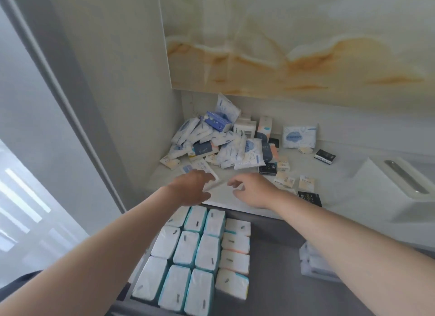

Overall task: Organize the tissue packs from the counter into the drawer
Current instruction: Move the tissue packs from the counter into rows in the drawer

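my left grip (191, 189) lies over a white tissue pack (211, 177) at the counter (235, 199) edge; whether it has hold, i can't tell. right grip (255, 191) loose, empty. i'd pinch the pack flat, then slot it beside the rows in the drawer (273, 292).

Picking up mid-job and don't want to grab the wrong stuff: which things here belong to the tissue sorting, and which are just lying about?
Job: pile of tissue packs on the counter; open drawer with rows of packs; white pack under the left hand; right hand, empty.
Lying about: white slotted box; marble wall panel.
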Available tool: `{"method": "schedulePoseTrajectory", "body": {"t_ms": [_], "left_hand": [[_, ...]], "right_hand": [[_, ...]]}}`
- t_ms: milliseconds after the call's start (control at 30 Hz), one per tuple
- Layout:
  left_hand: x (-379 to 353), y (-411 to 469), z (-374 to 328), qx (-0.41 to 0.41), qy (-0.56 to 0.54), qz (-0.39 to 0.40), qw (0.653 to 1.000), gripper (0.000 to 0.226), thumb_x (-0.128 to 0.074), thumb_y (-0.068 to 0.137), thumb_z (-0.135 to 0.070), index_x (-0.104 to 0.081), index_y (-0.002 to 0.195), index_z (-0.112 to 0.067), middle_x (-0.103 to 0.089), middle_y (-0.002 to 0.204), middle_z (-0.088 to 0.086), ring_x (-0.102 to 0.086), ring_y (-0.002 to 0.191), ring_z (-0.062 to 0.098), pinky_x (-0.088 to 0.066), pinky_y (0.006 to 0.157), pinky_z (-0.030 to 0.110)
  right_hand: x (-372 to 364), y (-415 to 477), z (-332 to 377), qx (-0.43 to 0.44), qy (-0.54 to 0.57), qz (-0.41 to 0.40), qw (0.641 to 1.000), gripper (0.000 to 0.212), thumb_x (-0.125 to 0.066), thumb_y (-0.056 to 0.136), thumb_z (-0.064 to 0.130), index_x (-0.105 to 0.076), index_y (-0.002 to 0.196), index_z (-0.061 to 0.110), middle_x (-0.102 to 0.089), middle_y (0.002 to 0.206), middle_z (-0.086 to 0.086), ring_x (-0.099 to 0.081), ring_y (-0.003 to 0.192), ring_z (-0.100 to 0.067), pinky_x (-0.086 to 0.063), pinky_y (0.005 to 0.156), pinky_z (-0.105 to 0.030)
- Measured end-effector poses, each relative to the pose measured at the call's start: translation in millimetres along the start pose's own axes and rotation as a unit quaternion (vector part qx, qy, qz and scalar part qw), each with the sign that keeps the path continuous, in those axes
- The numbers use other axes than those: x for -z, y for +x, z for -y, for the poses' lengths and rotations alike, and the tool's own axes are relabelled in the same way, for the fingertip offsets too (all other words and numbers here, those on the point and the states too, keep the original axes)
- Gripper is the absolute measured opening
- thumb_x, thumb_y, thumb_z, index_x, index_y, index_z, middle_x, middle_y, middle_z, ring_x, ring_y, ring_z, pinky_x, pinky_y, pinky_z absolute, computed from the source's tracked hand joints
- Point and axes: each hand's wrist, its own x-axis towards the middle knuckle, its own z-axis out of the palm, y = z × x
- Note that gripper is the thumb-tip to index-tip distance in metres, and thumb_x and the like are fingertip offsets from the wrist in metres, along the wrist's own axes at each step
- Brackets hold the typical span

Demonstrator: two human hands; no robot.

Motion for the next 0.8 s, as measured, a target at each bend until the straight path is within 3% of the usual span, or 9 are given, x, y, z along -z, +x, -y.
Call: {"method": "schedulePoseTrajectory", "body": {"t_ms": [100,233,367,433,500,567,700,800], "left_hand": [[4.7,23.0,26.1,0.031,-0.064,-0.035,0.997,0.053,-0.061,0.093,-0.032,-0.043,0.142,-0.026,-0.054,0.136,-0.002,-0.047,0.125,0.017,-0.040,0.099,0.029],[8.5,67.0,59.8,0.081,-0.149,-0.111,0.979,0.048,-0.061,0.091,-0.024,-0.048,0.138,-0.020,-0.056,0.131,0.005,-0.051,0.120,0.022,-0.043,0.096,0.030],[-1.3,101.2,90.7,0.124,-0.135,-0.124,0.975,0.041,-0.056,0.087,-0.024,-0.054,0.128,-0.024,-0.055,0.127,0.003,-0.049,0.119,0.023,-0.044,0.091,0.032],[-8.8,110.3,99.9,0.122,-0.121,-0.112,0.979,0.042,-0.055,0.089,-0.023,-0.054,0.131,-0.023,-0.051,0.130,0.003,-0.046,0.124,0.023,-0.041,0.093,0.033],[-15.4,117.3,106.4,0.103,-0.096,-0.116,0.983,0.043,-0.055,0.089,-0.020,-0.053,0.132,-0.022,-0.048,0.130,0.004,-0.045,0.124,0.025,-0.042,0.090,0.034],[-21.0,121.6,110.7,0.077,-0.066,-0.138,0.985,0.041,-0.057,0.087,-0.015,-0.054,0.128,-0.020,-0.048,0.124,0.006,-0.045,0.116,0.026,-0.042,0.080,0.035],[-30.0,123.6,115.8,0.053,-0.074,-0.189,0.978,0.039,-0.058,0.082,-0.009,-0.057,0.120,-0.016,-0.049,0.116,0.009,-0.048,0.108,0.029,-0.043,0.072,0.038],[-33.2,124.0,116.3,0.058,-0.111,-0.197,0.972,0.054,-0.062,0.078,-0.007,-0.050,0.129,-0.019,-0.045,0.122,0.008,-0.044,0.113,0.028,-0.049,0.079,0.043]], "right_hand": [[12.5,42.2,11.5,0.015,-0.017,-0.019,1.000,0.034,-0.060,0.092,0.016,-0.063,0.126,0.022,-0.062,0.127,0.002,-0.056,0.105,-0.011,-0.046,0.094,-0.028],[16.4,94.9,20.5,0.031,-0.053,-0.058,0.996,0.031,-0.057,0.093,0.014,-0.065,0.122,0.021,-0.065,0.118,0.000,-0.059,0.104,-0.015,-0.048,0.090,-0.029],[5.2,146.3,26.4,0.058,-0.121,-0.050,0.990,0.036,-0.054,0.092,0.008,-0.065,0.125,0.016,-0.066,0.122,-0.006,-0.060,0.113,-0.026,-0.047,0.093,-0.031],[-2.1,170.0,29.7,0.096,-0.249,-0.051,0.962,0.042,-0.056,0.088,0.011,-0.061,0.129,0.017,-0.062,0.123,-0.007,-0.056,0.114,-0.029,-0.042,0.094,-0.035],[-8.4,189.7,32.7,0.138,-0.441,-0.071,0.884,0.049,-0.059,0.087,0.020,-0.052,0.136,0.017,-0.053,0.126,-0.006,-0.046,0.117,-0.027,-0.033,0.097,-0.038],[-17.1,200.8,34.9,0.143,-0.543,-0.069,0.825,0.054,-0.059,0.088,0.029,-0.044,0.138,0.016,-0.045,0.129,-0.007,-0.039,0.119,-0.027,-0.030,0.100,-0.039],[-35.6,216.5,34.1,0.122,-0.578,-0.095,0.801,0.049,-0.052,0.092,0.031,-0.040,0.137,0.016,-0.041,0.128,-0.009,-0.039,0.118,-0.028,-0.031,0.098,-0.040],[-34.8,224.5,33.8,0.124,-0.567,-0.112,0.807,0.040,-0.050,0.095,0.030,-0.047,0.133,0.015,-0.042,0.126,-0.008,-0.040,0.118,-0.028,-0.032,0.099,-0.040]]}}
